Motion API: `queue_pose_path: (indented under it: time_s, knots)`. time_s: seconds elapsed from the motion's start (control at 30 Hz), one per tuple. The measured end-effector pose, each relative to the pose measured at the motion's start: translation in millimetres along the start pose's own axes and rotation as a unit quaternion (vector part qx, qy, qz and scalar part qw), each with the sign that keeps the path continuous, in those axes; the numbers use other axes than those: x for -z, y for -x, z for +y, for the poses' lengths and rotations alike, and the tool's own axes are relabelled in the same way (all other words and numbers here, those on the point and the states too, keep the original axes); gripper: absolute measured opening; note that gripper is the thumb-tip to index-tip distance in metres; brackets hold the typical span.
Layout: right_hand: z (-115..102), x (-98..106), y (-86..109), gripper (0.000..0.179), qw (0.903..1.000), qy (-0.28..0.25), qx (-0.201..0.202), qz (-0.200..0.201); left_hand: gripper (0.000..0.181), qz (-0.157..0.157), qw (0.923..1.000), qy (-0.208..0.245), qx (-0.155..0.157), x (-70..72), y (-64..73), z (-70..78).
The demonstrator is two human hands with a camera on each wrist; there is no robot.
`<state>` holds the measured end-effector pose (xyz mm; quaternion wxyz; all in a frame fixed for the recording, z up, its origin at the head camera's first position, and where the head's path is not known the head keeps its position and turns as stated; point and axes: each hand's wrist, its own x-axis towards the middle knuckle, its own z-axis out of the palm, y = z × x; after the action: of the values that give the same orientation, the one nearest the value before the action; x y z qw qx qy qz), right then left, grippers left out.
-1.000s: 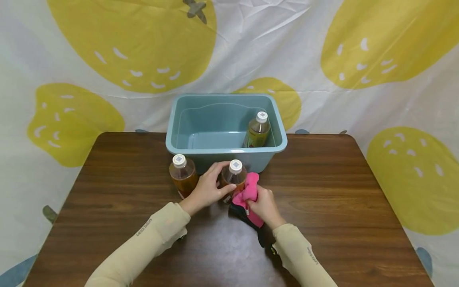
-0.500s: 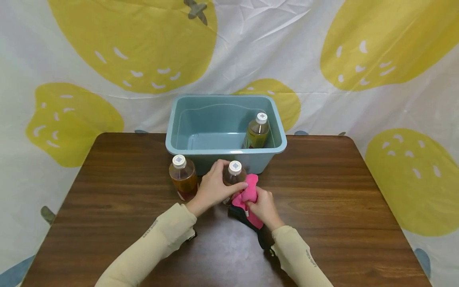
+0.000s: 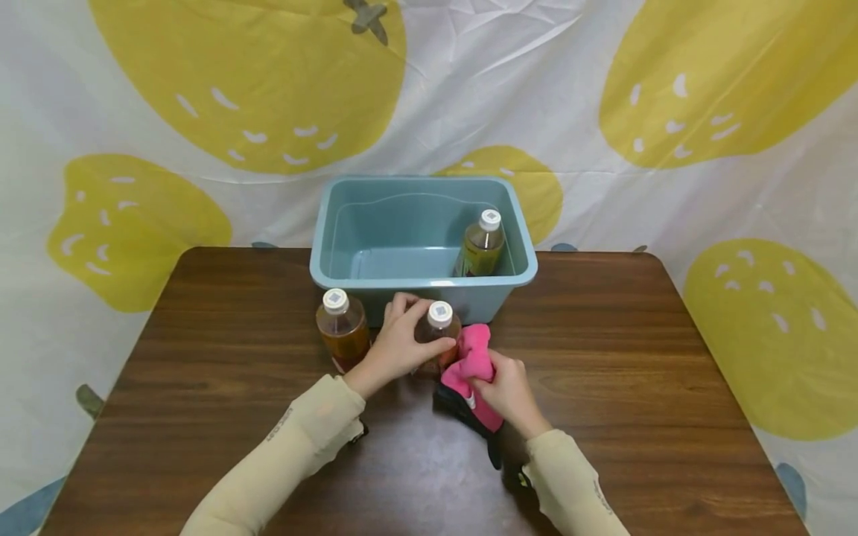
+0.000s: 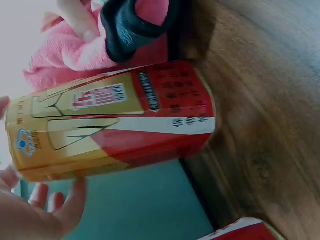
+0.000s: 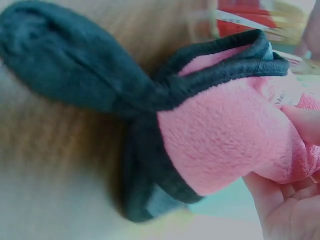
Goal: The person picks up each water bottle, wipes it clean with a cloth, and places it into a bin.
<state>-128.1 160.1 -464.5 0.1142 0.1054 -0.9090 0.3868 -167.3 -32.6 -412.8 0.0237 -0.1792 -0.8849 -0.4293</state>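
My left hand [image 3: 398,344] grips a capped drink bottle [image 3: 440,314] around its upper part, thumb across the near side. Its red and gold label [image 4: 120,117] faces the left wrist camera. Right beside the bottle, my right hand [image 3: 511,391] pinches a bunched pink fleece cloth [image 3: 477,362] with dark trim. The cloth's dark loop [image 5: 75,65] hangs down toward the tabletop. To the left of my left hand stands another bottle [image 3: 345,339] of amber drink. A blue-green tub [image 3: 422,284] sits behind, with a greenish-labelled bottle [image 3: 482,249] upright at its right end.
A brown wooden table [image 3: 603,357] bears everything, its far edge meeting a fruit-patterned curtain [image 3: 268,97]. The tub's front wall stands just behind my left fingers and the two front bottles.
My right hand has drawn the cloth slightly to the right, a little away from the bottle. The left hand shifts its fingers and thumb on the bottle, which stays in place.
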Motion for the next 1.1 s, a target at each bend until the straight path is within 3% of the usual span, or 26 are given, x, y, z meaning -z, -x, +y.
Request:
queue_pose_path:
  time_s: [0.2,0.5,0.77,1.1]
  knots:
    - [-12,21,-1.5,0.017,1.0000,-0.005,0.008,-0.002,0.056,-0.010,0.9991,0.004,-0.041,5.7,0.2,-3.9]
    - [-33,47,-16.3,0.019,0.9996,-0.009,0.028,-0.001,0.049,-0.050,0.9949,0.067,-0.056,11.7,0.4,-6.7]
    - [-52,48,-29.6,0.018,0.9976,0.001,0.069,0.003,0.045,-0.056,0.9921,0.044,-0.103,16.3,-0.2,-12.0]
    - [-58,48,-38.6,0.023,0.9960,0.016,0.087,-0.014,0.048,-0.056,0.9912,0.040,-0.113,17.4,-0.4,-15.0]
